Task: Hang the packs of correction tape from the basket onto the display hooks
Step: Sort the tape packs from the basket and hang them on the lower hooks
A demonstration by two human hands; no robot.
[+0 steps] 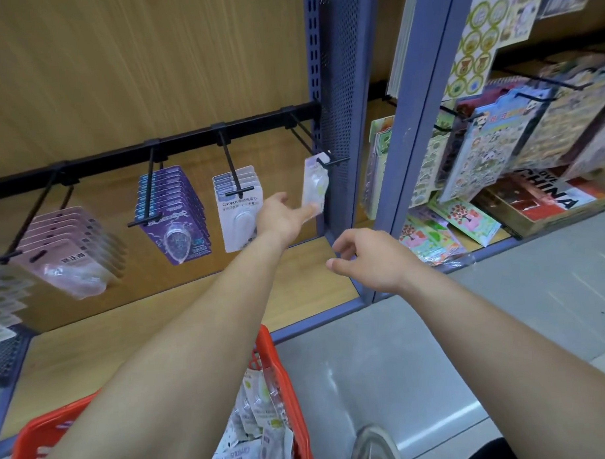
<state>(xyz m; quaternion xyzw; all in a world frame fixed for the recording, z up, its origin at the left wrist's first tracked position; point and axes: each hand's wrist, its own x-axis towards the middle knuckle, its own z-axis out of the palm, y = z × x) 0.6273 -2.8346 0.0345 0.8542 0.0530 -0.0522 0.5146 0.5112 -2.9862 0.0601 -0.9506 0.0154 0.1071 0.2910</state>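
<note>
A pale correction tape pack (314,184) hangs on the tip of the rightmost black hook (317,143). My left hand (283,218) reaches up and pinches the pack's lower edge. Lower and to the right, my right hand (367,261) hovers with loosely curled fingers and holds nothing. A red basket (282,374) at the bottom holds several more packs (256,423), partly hidden by my left forearm. Other hooks carry white packs (237,211), purple packs (177,216) and pink packs (72,251).
A black rail (188,139) holds the hooks against a wooden back panel. A blue perforated upright (341,101) stands right of the hook. Beyond it hang sticker sheets (490,147). A wooden shelf (126,324) lies below; grey floor and my shoe (374,446) are at the right.
</note>
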